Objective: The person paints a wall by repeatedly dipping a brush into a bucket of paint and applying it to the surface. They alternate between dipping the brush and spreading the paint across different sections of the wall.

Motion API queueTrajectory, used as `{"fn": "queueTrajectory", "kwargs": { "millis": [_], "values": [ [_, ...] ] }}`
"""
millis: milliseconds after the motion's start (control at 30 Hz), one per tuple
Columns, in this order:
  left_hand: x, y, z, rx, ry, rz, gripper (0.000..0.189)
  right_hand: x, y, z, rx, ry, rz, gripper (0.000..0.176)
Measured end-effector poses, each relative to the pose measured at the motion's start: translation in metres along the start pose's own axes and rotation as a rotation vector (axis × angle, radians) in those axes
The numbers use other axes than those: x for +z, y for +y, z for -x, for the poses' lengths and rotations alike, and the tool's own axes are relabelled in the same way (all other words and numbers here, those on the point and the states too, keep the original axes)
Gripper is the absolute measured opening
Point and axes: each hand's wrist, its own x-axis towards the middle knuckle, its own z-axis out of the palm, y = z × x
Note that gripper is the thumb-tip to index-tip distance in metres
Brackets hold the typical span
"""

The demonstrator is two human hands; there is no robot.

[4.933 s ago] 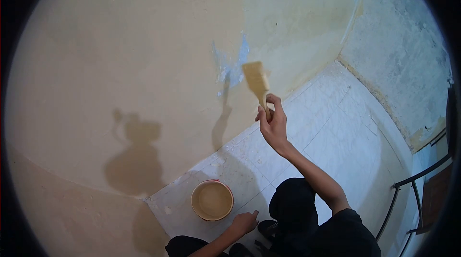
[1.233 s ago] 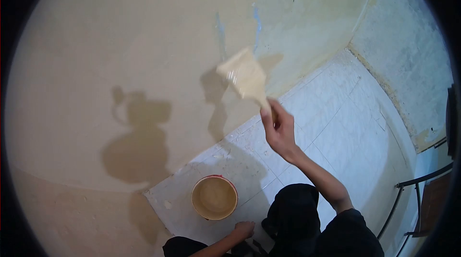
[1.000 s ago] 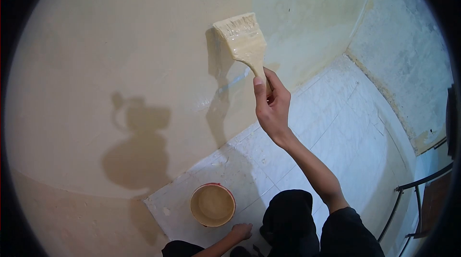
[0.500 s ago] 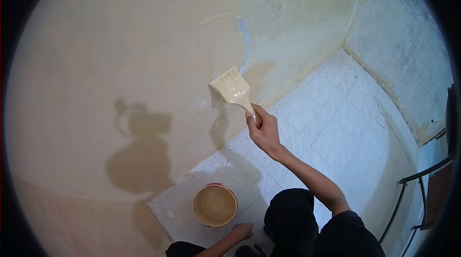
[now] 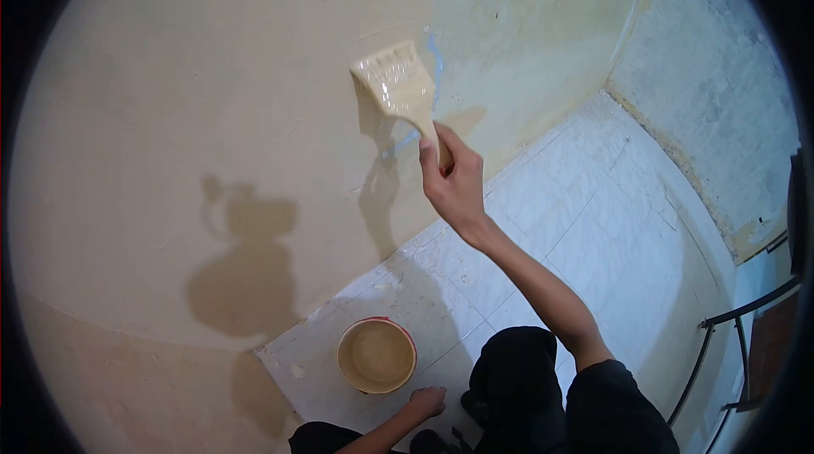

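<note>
The right hand [image 5: 456, 183] pinches the brush [image 5: 398, 85] by its handle, bristles at the wall [image 5: 212, 98], toward eleven; the left hand [image 5: 428, 401], curled closed, is at the bucket's [image 5: 377, 356] four o'clock

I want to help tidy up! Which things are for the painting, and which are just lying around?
For the painting:
- brush, in the right hand
- bucket with cream-coloured paint
- wall

Seemingly just there:
- pale flakes on the floor
- dark metal rail
</note>
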Motion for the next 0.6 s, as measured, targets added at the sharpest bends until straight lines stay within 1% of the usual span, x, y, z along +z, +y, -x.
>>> {"fn": "queueTrajectory", "kwargs": {
  "millis": [67,100,167,200,267,300,333,400,433,467,533,600],
  "values": [
    [-0.012,0.007,0.002,-0.008,-0.008,0.012,0.033,-0.007,0.013,0.021,0.104,-0.067,0.057,0.025],
    [-0.015,0.010,0.002,-0.021,-0.021,0.026,0.033,-0.011,0.022,0.032,0.104,-0.066,0.061,0.025],
    [-0.009,0.009,-0.001,-0.012,-0.012,0.026,0.033,-0.020,0.039,0.055,0.211,-0.187,0.103,0.025],
    [-0.007,0.007,-0.002,-0.006,-0.003,0.023,0.034,-0.026,0.045,0.064,0.210,-0.185,0.105,0.025],
    [-0.009,0.009,0.002,-0.001,-0.010,0.011,0.034,-0.040,0.054,0.077,0.296,-0.241,0.168,0.024],
    [-0.010,0.009,0.003,0.002,-0.016,0.001,0.034,-0.044,0.055,0.079,0.320,-0.227,0.173,0.024],
    [-0.008,0.007,0.002,0.002,-0.015,0.000,0.034,-0.048,0.056,0.079,0.320,-0.227,0.173,0.024],
    [-0.003,0.005,-0.001,-0.009,-0.011,0.010,0.035,-0.057,0.055,0.072,0.284,-0.137,0.181,0.024],
    [-0.004,0.005,-0.001,-0.005,-0.014,0.006,0.035,-0.060,0.044,0.062,0.236,-0.089,0.172,0.023],
    [-0.004,0.006,-0.001,-0.008,-0.017,0.007,0.035,-0.060,0.039,0.051,0.238,-0.084,0.177,0.023],
    [-0.008,0.008,-0.001,-0.009,-0.019,0.004,0.036,-0.060,0.033,0.025,0.126,0.015,0.098,0.023],
    [-0.013,0.011,0.001,-0.019,-0.039,0.000,0.036,-0.057,0.030,-0.002,0.097,0.040,0.071,0.023]
  ]
}}
